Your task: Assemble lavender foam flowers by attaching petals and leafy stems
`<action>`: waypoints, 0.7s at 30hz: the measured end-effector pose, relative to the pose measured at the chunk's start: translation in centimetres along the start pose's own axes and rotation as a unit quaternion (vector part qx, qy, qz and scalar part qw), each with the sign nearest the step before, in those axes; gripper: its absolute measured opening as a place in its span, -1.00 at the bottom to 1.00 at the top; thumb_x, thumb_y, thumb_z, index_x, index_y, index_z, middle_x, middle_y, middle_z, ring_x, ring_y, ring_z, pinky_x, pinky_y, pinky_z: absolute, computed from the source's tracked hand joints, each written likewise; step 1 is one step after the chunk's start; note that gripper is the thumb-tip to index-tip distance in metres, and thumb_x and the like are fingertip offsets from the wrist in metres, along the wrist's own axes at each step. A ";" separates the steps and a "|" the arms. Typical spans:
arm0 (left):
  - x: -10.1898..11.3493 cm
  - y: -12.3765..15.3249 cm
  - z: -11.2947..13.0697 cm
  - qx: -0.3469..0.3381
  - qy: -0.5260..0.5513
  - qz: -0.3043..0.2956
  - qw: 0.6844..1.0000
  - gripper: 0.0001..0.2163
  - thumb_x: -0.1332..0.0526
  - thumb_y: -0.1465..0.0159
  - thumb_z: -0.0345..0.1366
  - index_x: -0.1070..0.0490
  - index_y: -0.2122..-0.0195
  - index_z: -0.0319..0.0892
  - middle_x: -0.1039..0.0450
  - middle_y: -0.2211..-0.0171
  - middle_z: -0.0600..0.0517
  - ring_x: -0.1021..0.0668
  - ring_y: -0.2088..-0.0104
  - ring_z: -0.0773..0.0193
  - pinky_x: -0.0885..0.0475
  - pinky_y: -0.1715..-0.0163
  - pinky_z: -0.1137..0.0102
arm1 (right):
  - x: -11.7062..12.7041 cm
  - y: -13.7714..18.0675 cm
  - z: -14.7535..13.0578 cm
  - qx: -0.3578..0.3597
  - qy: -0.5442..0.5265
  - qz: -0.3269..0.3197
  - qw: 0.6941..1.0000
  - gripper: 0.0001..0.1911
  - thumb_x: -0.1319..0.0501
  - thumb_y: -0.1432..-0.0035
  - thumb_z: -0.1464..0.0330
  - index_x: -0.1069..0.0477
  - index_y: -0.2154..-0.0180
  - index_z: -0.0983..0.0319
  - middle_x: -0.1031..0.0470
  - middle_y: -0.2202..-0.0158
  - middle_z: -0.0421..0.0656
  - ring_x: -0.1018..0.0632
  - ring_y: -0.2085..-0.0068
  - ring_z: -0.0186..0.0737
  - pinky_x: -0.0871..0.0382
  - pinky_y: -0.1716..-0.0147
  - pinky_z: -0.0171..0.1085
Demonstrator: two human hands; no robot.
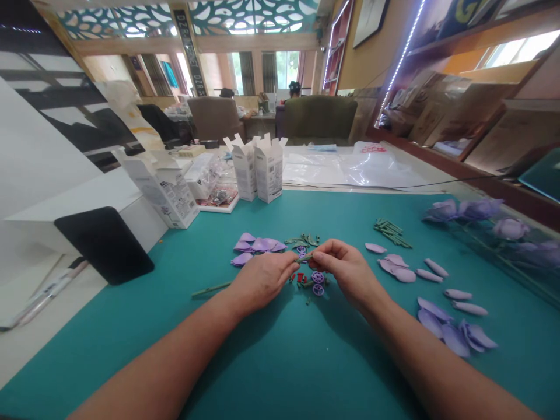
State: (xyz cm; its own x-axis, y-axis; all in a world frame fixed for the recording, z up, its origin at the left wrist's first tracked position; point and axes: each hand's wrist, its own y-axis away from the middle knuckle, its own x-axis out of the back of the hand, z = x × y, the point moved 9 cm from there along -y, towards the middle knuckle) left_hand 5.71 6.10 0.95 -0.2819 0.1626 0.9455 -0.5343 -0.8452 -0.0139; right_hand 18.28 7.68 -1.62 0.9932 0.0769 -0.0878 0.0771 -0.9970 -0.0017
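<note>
Both hands meet over the middle of the green mat (280,361). A short green stem piece (304,259) runs between their fingertips. My left hand (265,279) pinches its left end, and my right hand (347,269) is closed on its right end. Just below lie purple ring-shaped parts (318,277), small red pieces (300,278) and green bits. Lilac petals (262,245) rest beyond my left hand, close to small green leaf-like parts (306,239). A longer green stem (210,289) sticks out from behind my left wrist.
Green sticks (391,232) and more lilac petals (455,329) are spread on the right. Assembled purple flowers (511,228) lie at the right edge. White boxes (268,172) and a tray (219,204) stand at the back; a black tablet-like panel (105,245) leans left. People sit far off.
</note>
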 end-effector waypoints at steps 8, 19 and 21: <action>0.0 0.0 0.0 -0.003 -0.001 0.002 1.000 -0.72 0.12 -0.38 -0.20 -0.35 0.22 -0.15 -0.49 0.32 0.00 -0.51 0.31 0.22 -0.29 0.36 0.40 | -0.1 0.0 0.0 -0.003 0.001 0.001 1.000 -0.71 -0.39 0.19 0.18 -0.42 0.52 0.24 -0.51 0.56 -0.17 -0.48 0.47 -0.30 -0.30 0.43 -0.29; -0.2 -0.1 -0.1 0.007 -0.011 -0.002 1.000 -0.72 0.11 -0.38 -0.20 -0.35 0.24 -0.15 -0.49 0.34 0.00 -0.51 0.32 0.21 -0.28 0.37 0.40 | 0.1 0.0 0.4 -0.001 -0.004 0.010 1.000 -0.73 -0.40 0.19 0.20 -0.44 0.53 0.24 -0.52 0.56 -0.18 -0.50 0.47 -0.30 -0.32 0.44 -0.31; -0.3 -0.1 -0.2 0.008 -0.013 -0.002 1.000 -0.72 0.12 -0.38 -0.19 -0.35 0.24 -0.14 -0.49 0.34 0.00 -0.52 0.32 0.20 -0.28 0.37 0.39 | 0.0 0.0 0.5 -0.002 -0.002 0.009 1.000 -0.74 -0.40 0.18 0.21 -0.44 0.53 0.24 -0.52 0.56 -0.18 -0.50 0.47 -0.30 -0.32 0.43 -0.31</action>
State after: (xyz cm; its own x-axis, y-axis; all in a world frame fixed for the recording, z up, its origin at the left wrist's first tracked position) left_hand 5.69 6.21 0.62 -0.2589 0.1531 0.9537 -0.5225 -0.8526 -0.0050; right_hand 18.27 7.72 -2.09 0.9941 0.0591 -0.0913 0.0597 -0.9982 0.0040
